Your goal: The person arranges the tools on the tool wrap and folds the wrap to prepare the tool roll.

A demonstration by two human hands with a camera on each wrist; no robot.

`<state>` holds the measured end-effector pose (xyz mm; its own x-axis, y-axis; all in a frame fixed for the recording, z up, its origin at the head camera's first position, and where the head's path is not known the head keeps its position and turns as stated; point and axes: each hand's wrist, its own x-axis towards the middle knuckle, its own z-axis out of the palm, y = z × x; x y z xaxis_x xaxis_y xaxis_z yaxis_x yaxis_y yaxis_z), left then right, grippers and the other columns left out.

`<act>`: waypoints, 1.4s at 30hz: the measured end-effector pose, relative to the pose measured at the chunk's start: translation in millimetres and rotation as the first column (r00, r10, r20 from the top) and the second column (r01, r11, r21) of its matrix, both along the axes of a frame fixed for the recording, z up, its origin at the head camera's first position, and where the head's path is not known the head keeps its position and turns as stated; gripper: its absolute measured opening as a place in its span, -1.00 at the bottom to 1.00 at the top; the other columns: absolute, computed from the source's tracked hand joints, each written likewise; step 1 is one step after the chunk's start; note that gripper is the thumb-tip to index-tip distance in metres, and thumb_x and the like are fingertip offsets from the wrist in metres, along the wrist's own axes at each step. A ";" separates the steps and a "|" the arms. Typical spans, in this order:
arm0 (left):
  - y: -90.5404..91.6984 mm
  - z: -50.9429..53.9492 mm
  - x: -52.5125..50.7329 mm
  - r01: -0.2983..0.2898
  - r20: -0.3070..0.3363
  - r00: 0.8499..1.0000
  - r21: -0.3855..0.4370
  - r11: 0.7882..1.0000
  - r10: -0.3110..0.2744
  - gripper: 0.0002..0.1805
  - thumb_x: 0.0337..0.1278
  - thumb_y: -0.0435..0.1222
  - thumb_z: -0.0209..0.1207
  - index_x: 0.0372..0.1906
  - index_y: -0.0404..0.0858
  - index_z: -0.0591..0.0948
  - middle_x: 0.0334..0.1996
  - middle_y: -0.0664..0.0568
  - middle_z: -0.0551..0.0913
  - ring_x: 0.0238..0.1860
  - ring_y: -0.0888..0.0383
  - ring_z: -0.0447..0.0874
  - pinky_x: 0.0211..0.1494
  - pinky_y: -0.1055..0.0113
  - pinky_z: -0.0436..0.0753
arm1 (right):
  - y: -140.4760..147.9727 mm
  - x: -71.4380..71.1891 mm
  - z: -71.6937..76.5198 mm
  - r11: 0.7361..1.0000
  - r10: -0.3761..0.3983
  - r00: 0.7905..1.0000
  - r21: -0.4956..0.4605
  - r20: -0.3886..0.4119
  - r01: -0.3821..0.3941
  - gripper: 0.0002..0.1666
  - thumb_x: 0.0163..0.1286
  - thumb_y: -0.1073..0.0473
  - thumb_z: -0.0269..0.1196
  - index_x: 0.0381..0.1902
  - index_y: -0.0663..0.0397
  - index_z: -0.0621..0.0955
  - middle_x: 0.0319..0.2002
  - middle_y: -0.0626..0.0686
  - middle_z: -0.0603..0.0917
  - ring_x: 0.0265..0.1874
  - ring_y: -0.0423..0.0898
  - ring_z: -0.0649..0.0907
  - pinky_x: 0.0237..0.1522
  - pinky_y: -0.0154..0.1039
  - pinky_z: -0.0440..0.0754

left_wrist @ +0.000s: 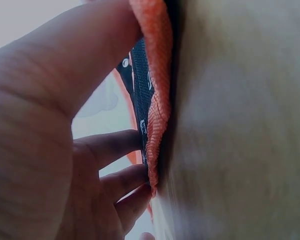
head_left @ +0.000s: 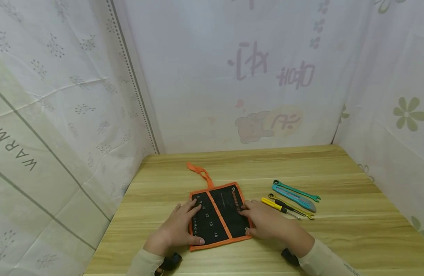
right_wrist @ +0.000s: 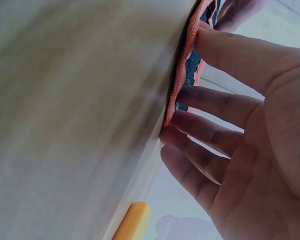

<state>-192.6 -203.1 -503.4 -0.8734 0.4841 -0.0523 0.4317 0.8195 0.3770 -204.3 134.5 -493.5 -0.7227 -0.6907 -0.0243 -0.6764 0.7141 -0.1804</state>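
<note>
A black fabric tool pouch (head_left: 229,203) with orange trim lies unfolded on the table, with size numbers printed down its left panel. My left hand (head_left: 177,228) rests on the pouch's left side, thumb near the bottom edge and fingers spread over the left border. On the right border, my right hand (head_left: 265,220) touches the pouch with its fingertips and thumb. In the left wrist view, thumb and fingers lie against the orange trim (left_wrist: 159,100). The right wrist view has extended fingers (right_wrist: 222,107) touching the pouch's orange edge (right_wrist: 181,75).
Right of the pouch lie a yellow-handled screwdriver (head_left: 271,203), a blue utility knife (head_left: 294,197), a green wrench (head_left: 298,190) and a yellow wrench (head_left: 303,213). An orange strap (head_left: 201,171) extends from the pouch's top. Printed curtains (head_left: 198,76) enclose the wooden table (head_left: 353,230).
</note>
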 end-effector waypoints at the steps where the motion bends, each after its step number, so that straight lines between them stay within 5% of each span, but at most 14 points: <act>1: 0.3 0.1 0.5 0.001 0.000 1.000 0.001 1.000 -0.001 0.27 -0.40 0.45 0.33 0.50 -0.08 0.22 0.53 -0.04 -0.01 0.51 -0.07 -0.07 0.47 -0.16 -0.12 | 0.0 0.6 -0.3 1.000 -0.003 1.000 0.006 -0.006 0.003 -0.26 0.19 -0.24 0.38 0.24 -0.01 0.57 0.22 0.01 0.47 0.19 -0.01 0.46 0.21 -0.05 0.45; 30: 2.5 -1.1 2.4 0.028 0.039 0.999 0.028 0.999 -0.029 0.29 -0.43 0.46 0.33 0.52 -0.03 0.18 0.54 0.01 -0.04 0.52 -0.05 -0.09 0.47 -0.15 -0.10 | 3.9 14.7 2.3 0.999 -0.039 0.999 -0.014 0.021 0.040 -0.27 0.15 -0.28 0.39 0.20 -0.06 0.60 0.18 -0.03 0.49 0.15 -0.04 0.46 0.22 -0.01 0.41; 38: 1.5 0.2 2.6 0.024 0.025 0.999 0.051 0.998 -0.025 0.24 -0.36 0.42 0.34 0.52 -0.01 0.18 0.53 0.00 0.00 0.51 -0.06 -0.05 0.46 -0.18 -0.10 | 11.0 11.6 0.7 0.994 -0.029 0.999 -0.107 0.046 0.033 -0.36 0.18 -0.25 0.38 0.16 -0.13 0.63 0.17 -0.11 0.51 0.17 -0.07 0.48 0.22 -0.03 0.44; 42: 2.0 0.3 3.1 0.023 0.016 1.000 0.091 0.996 -0.025 0.17 -0.31 0.38 0.36 0.50 0.02 0.22 0.53 0.03 0.02 0.49 -0.12 -0.02 0.40 -0.22 0.08 | 16.2 7.4 -0.9 0.983 -0.023 0.997 -0.178 0.079 0.037 -0.45 0.22 -0.18 0.38 0.12 -0.14 0.63 0.13 -0.18 0.50 0.14 -0.12 0.50 0.15 -0.06 0.50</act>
<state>-189.5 -201.1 -503.1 -0.8608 0.5085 -0.0221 0.4437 0.7710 0.4568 -196.9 150.7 -494.4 -0.7438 -0.6670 0.0419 -0.6345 0.6851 -0.3578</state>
